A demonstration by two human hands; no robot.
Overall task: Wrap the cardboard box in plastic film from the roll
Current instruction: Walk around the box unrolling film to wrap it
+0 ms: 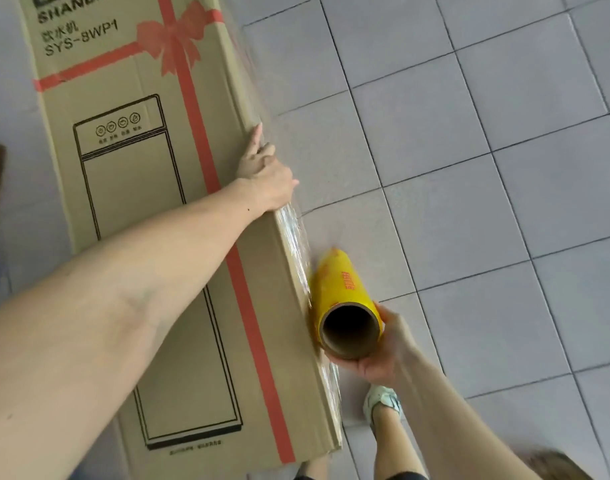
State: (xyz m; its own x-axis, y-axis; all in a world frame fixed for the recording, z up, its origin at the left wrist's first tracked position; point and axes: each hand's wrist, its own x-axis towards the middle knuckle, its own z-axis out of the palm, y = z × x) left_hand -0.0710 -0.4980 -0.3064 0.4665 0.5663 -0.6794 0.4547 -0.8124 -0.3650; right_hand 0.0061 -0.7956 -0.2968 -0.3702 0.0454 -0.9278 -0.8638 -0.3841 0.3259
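Tiled floor carries long cardboard box toward its L side, printed face w/ red ribbon graphic facing camera. Plastic film lies wrinkled and glossy along box's R long edge. Yellow roll sits just beside that edge, hollow core end toward camera. Film runs from it onto box. L hand is farther along same edge: index straight, other fingers curled over edge, on film. R hand grips roll's near end from below. Shoe on floor near box's near R corner.

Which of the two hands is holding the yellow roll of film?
The right hand, lower in view, grips the roll at its open end. The left hand rests higher up on the cardboard box, at its edge.
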